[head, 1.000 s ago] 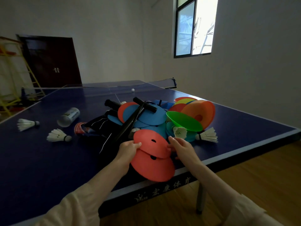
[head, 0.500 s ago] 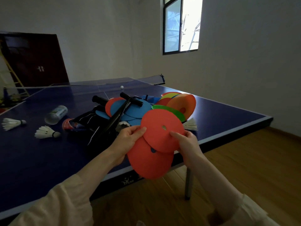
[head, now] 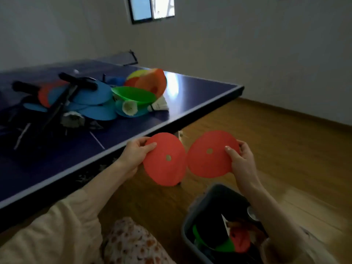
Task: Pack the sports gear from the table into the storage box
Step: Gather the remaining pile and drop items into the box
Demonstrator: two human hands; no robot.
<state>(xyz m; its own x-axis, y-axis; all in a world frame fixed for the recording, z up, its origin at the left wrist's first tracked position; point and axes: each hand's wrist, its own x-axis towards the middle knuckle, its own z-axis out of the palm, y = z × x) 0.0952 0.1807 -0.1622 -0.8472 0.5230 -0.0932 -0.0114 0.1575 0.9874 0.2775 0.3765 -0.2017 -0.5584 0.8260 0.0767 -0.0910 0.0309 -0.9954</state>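
Observation:
My left hand [head: 134,154] grips one red disc cone [head: 164,159] by its left rim. My right hand [head: 240,159] grips a second red disc cone [head: 210,154] by its right rim. Both discs hang side by side in the air, off the table's front edge and above the floor. The grey storage box [head: 205,202] stands on the floor below my right arm; green and red discs lie inside it. On the blue table [head: 57,161] a pile remains: blue discs [head: 95,94], a green disc [head: 134,94], orange discs [head: 152,82], shuttlecocks [head: 130,108] and black-handled gear [head: 76,82].
The table's edge runs diagonally from lower left to upper right. Wooden floor [head: 266,130] spreads to the right of it. A white ball [head: 76,71] sits far back on the table. My patterned clothing [head: 131,242] shows at the bottom.
The two red discs were overlapped at the table's edge; they are now separated, one in each hand, and lowered off the table. The view has swung right and down, and the box has come into sight.

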